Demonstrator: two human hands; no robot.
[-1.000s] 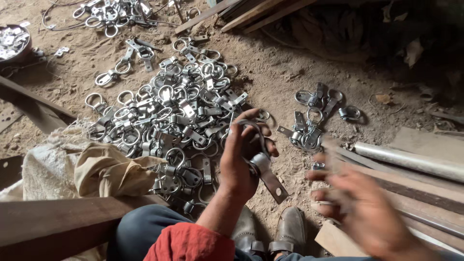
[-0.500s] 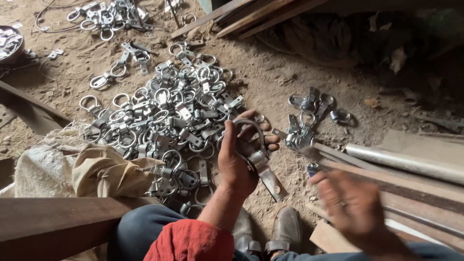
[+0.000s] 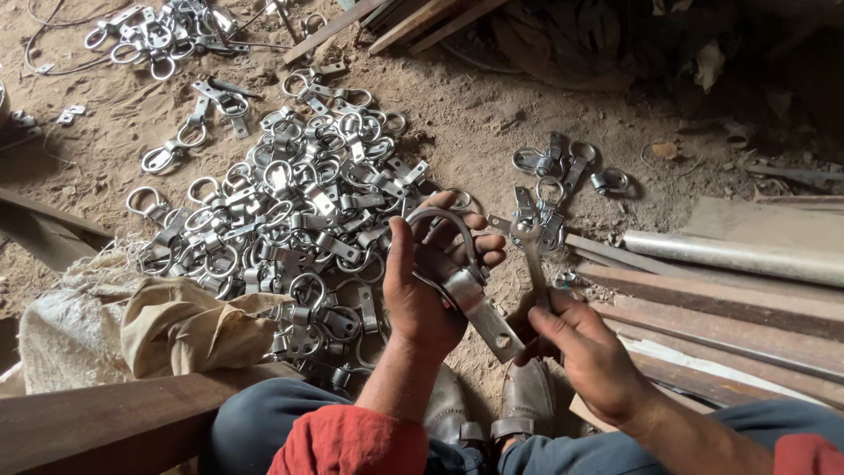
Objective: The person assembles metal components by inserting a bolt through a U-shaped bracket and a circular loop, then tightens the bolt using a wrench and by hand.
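My left hand [image 3: 428,283] grips a metal ring-and-plate fitting [image 3: 472,295], its ring looped over my fingers and its flat holed plate pointing down to the right. My right hand [image 3: 587,354] holds a thin flat metal strip [image 3: 534,262] upright, just right of that plate. A large heap of the same ring fittings [image 3: 290,211] lies on the dirt beyond my left hand. A smaller cluster of fittings [image 3: 554,189] lies ahead of my right hand.
A metal pipe [image 3: 730,255] and wooden planks [image 3: 703,317] lie at the right. A cloth sack [image 3: 149,330] and a wooden beam [image 3: 97,413] are at the left. More fittings [image 3: 167,35] lie at top left. My shoes [image 3: 501,413] rest on the dirt below.
My right hand has come in from the lower right and now holds a thin metal strip beside the fitting. My left hand has kept its grip and barely moved.
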